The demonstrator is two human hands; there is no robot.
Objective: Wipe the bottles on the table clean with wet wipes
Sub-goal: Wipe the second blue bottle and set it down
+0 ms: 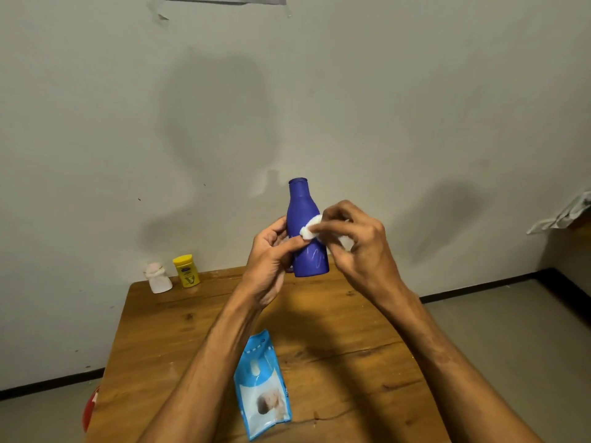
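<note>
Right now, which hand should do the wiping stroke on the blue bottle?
Right. The right hand pinches the white wipe against the blue bottle; the left hand grips the bottle's lower body.

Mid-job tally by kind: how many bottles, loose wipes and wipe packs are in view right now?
Bottles: 3 (blue bottle held up, yellow bottle and white bottle on the table)
Loose wipes: 1 (wipe against the blue bottle)
Wipe packs: 1 (wipe pack)
Total: 5
</note>
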